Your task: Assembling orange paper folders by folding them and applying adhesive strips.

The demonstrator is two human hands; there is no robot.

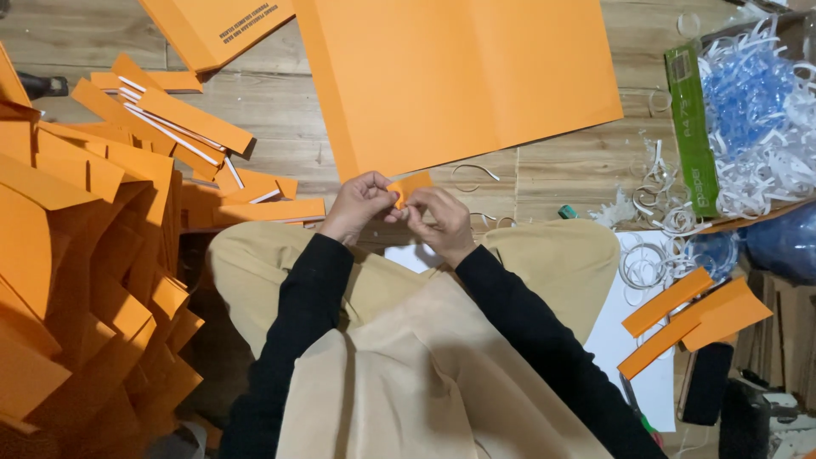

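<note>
Orange flap (411, 184): small corner of big orange sheet (459, 76), bent up at sheet's near edge, pinched between fingertips of both hands. Sheet: large, flat on wooden floor, slightly skewed, faint fold line down middle, near edge just ahead of person's knees.

Black sleeves, apparently beige trousers

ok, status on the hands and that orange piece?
Left hand and right hand both pinching the small orange paper piece. Large orange sheet just beyond. Nothing in the way.
</note>
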